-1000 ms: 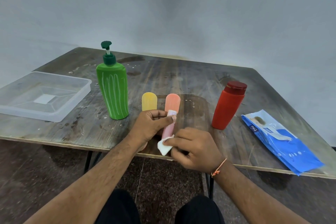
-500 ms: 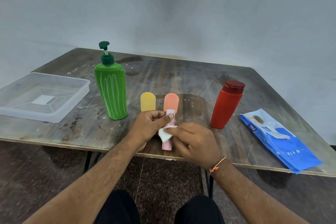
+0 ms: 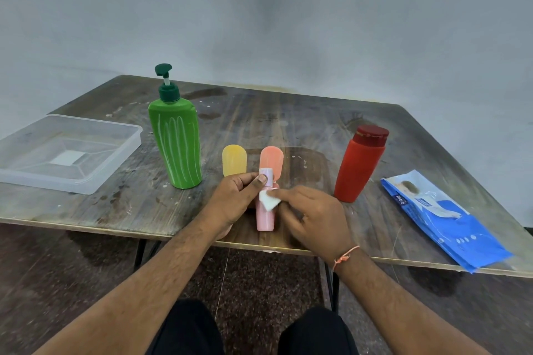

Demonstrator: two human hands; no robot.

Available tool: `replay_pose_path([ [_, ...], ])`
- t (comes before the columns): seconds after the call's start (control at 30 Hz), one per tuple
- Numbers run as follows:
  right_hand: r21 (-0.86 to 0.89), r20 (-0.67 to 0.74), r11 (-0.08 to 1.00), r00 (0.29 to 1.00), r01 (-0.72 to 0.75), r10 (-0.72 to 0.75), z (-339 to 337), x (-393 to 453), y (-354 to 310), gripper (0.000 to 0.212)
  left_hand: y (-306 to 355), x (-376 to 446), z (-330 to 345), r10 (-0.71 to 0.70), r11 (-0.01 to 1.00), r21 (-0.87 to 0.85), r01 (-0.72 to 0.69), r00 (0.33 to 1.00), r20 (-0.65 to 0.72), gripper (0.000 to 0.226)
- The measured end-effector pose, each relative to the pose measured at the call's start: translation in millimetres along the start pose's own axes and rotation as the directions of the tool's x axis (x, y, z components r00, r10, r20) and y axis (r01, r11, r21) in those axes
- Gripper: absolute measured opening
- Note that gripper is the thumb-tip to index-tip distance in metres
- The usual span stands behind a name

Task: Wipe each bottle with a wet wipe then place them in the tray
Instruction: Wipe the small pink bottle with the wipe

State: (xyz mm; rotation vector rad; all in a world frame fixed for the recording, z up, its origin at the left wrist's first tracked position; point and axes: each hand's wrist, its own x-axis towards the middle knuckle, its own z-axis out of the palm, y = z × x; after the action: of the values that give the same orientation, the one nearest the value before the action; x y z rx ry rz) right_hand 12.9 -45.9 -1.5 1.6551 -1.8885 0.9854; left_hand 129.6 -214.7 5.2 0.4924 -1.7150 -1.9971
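My left hand grips the top of a little pink bottle and holds it up near the front edge of the table. My thumb presses on its pale cap. My right hand pinches a small white wet wipe and pushes it flat on the side of the pink bottle.

Just behind my hands stand a yellow bottle and an orange bottle, side by side. To the left of them stands a tall green bottle with a pump on top. To the right stands a red bottle with a dark red cap.

The clear tray sits at the far left of the table with no bottles in it. The blue pack of wipes lies flat at the far right.
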Motion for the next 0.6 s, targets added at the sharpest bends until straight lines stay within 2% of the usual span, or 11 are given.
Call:
replay_pose_path([
  [0.3,0.162,0.163,0.981,0.978,0.107,-0.133,-6.9,-1.8,-8.1,0.009,2.4,-1.2,-0.1,-0.022,0.999,-0.037,0.022,1.000,-0.003,0.029],
  [0.4,0.124,0.140,0.989,0.985,0.085,-0.102,-5.6,-1.9,-8.0,0.006,1.7,-0.8,-0.9,-0.023,0.998,-0.058,0.023,1.000,-0.001,0.028],
  [0.5,0.075,0.075,0.997,0.997,-0.005,-0.001,-2.4,-0.9,-5.0,0.013,0.5,0.8,-2.0,-0.025,0.997,-0.077,0.025,1.000,0.007,0.026],
  [0.6,0.099,0.092,0.995,0.996,-0.018,0.009,-2.3,0.5,-4.7,0.018,1.5,0.5,-1.8,-0.017,0.997,-0.070,0.017,1.000,0.006,0.027],
])
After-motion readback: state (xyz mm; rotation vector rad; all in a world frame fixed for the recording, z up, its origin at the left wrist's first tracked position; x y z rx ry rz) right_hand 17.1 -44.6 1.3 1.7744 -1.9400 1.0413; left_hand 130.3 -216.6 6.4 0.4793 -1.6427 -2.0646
